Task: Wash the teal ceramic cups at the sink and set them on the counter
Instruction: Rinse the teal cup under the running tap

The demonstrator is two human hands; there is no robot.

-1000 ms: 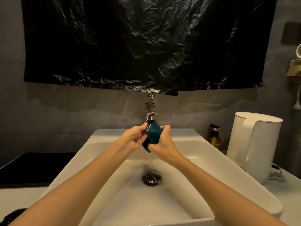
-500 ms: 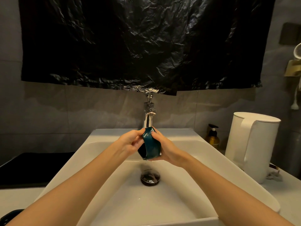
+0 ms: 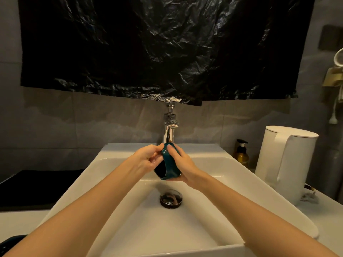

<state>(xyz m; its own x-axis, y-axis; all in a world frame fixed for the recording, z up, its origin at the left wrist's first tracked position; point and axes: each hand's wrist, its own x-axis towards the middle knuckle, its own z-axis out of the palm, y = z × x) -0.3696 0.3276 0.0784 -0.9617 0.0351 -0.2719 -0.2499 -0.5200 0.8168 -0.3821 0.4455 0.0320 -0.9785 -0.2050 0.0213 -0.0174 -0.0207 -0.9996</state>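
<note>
Black plastic sheet (image 3: 157, 49) fills the upper frame. White sink (image 3: 115, 164) spans centre and bottom, with a white kettle (image 3: 285, 164) at right on the counter (image 3: 330, 219). Tap (image 3: 169, 130) is at centre. Your teal cup (image 3: 171, 167) is mid-frame, just under the tap and over the basin, tipped with its mouth toward frame left. Your right grip (image 3: 183, 164) wraps the cup's outer wall. Your left grip (image 3: 148, 160) pinches the rim, fingers curled. The cup sits between both grips, touching both. It's probably wet glazed ceramic: stiff, slippery, chips if dropped. Hold wall plus rim, not the rim alone.
</note>
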